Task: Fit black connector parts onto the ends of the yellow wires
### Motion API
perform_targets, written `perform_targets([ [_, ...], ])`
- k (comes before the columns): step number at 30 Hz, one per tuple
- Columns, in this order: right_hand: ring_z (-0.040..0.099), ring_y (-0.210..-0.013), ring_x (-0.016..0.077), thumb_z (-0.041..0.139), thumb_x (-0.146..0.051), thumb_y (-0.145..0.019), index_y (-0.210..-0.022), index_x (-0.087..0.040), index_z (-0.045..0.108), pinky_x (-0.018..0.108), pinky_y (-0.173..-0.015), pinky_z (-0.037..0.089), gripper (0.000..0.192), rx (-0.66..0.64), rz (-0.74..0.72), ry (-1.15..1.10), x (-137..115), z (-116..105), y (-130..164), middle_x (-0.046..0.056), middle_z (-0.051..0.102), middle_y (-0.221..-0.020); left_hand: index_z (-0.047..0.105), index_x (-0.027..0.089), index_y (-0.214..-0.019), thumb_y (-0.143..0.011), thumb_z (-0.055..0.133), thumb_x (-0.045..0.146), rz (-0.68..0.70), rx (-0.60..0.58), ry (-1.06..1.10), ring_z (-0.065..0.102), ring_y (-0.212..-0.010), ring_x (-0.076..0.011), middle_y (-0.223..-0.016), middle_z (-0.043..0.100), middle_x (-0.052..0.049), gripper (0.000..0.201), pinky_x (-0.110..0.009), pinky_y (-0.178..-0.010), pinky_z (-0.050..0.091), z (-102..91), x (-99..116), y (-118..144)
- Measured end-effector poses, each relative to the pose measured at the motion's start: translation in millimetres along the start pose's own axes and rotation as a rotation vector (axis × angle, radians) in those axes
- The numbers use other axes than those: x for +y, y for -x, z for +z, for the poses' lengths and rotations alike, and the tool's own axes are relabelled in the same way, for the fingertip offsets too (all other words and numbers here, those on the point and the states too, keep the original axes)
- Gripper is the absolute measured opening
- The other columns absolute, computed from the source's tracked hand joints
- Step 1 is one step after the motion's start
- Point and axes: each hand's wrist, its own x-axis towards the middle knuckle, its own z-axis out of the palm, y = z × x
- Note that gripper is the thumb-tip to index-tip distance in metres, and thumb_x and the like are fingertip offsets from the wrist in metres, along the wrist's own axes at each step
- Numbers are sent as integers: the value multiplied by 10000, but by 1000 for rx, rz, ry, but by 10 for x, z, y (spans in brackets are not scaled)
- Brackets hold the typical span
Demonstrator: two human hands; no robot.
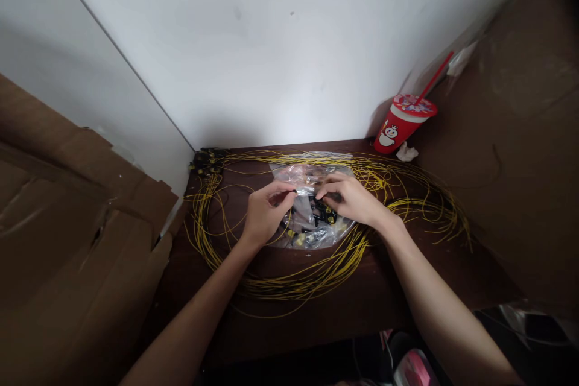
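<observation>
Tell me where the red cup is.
In the head view, the red cup stands at the table's far right corner against the white wall, beside a crumpled tissue and beyond the yellow wires.

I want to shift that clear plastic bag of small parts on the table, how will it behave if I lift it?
The clear plastic bag looks thin and crinkled, so it would probably sag and fold rather than hold its shape. The small black and yellow parts inside would likely slide to the lowest point. Its glossy film may be slippery.
</observation>
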Motion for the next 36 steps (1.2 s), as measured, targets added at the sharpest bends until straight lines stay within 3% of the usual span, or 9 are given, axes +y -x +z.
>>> perform_targets([
  [6, 548, -898, 200, 565, -146, -826, -943, -210, 709, 355, -801, 443, 196, 5, 9, 51, 11, 25, -1, 59, 598, -917, 706, 158, -803, -735, 642, 185, -1, -16, -13, 679, -735, -142, -816, 726, -44, 97, -251, -713, 561, -2, -7, 8],
  [19, 532, -847, 189, 541, -122, -818, -815, -189, 652, 326, -763, 431, 130, 20, 23, 80, -63, 43, -25, 43, 593, -860, 697, 163, -803, -735, 607, 163, -7, 12, -47, 663, -729, -138, -822, 719, -37, 112, -239, -676, 543, -6, 2, 1],
  [36, 532, -877, 207, 414, -191, -919, -995, -199, 650, 369, -805, 450, 248, 57, -123, 30, -378, 135, -42, 68, 608, -894, 683, 152, -773, -725, 592, 167, -26, 46, -28, 634, -666, -124, -782, 705, -30, 104, -222, -633, 510, -28, 25, -10],
])
